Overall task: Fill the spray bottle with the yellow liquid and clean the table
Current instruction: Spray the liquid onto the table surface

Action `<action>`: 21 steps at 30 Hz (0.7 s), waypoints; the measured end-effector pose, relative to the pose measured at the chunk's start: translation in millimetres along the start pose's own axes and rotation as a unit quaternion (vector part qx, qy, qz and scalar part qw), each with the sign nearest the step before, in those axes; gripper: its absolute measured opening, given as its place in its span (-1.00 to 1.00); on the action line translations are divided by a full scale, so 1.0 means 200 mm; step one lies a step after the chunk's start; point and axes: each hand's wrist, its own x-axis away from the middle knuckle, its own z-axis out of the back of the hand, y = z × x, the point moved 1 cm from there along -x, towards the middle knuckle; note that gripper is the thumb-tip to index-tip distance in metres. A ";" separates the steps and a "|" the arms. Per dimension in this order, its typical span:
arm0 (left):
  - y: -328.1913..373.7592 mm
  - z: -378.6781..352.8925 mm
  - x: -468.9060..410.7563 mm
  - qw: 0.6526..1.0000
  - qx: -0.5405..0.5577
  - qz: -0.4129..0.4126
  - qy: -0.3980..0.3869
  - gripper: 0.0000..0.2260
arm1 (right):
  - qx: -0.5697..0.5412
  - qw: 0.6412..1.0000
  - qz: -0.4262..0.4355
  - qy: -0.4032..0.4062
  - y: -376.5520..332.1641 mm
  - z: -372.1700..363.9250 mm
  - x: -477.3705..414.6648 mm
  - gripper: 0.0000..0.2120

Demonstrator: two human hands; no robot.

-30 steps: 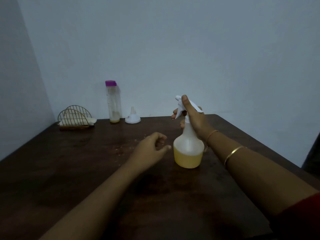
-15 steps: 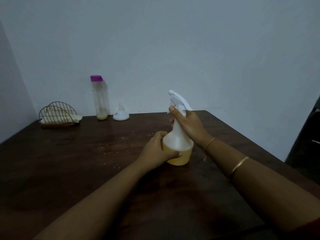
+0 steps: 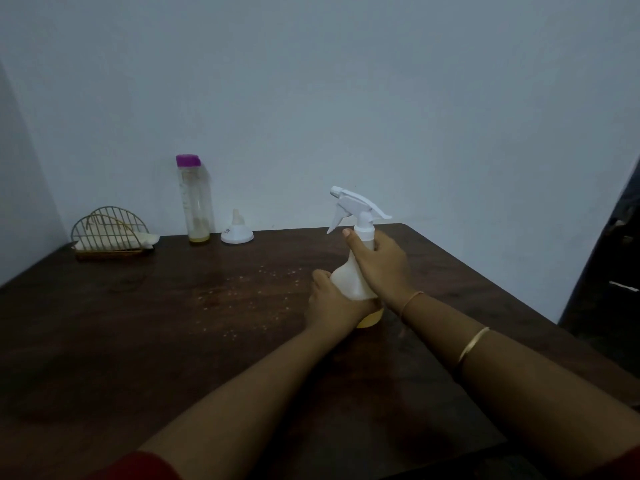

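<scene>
Spray bottle (image 3: 349,282) near-upright, long axis vertical, nozzle pointing left; right of funnel (image 3: 237,232), nearer us. Our left hand (image 3: 332,303) wraps its belly; right hand (image 3: 381,261) fingers curl round neck. Base seemingly on table (image 3: 173,341).

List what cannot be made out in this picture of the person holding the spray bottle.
1. Head view: liquid level in the spray bottle, covered by the left hand and right hand.
2. Head view: markings on the tall bottle, too small and dim.
3. Head view: pale thing in the wire rack, too small to name.
</scene>
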 end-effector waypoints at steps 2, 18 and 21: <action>0.01 -0.04 0.02 1.000 -0.008 0.014 0.026 -0.21 | 0.005 1.000 -0.009 0.011 0.00 -0.01 0.02 -0.66; -0.03 0.10 -0.06 0.996 -0.079 -0.041 0.002 -0.42 | 0.008 0.998 -0.030 -0.059 -0.03 -0.07 -0.12 -0.66; -0.06 0.16 -0.13 0.997 -0.059 -0.049 -0.004 -0.42 | 0.011 0.998 -0.014 -0.067 -0.07 -0.13 -0.16 -0.64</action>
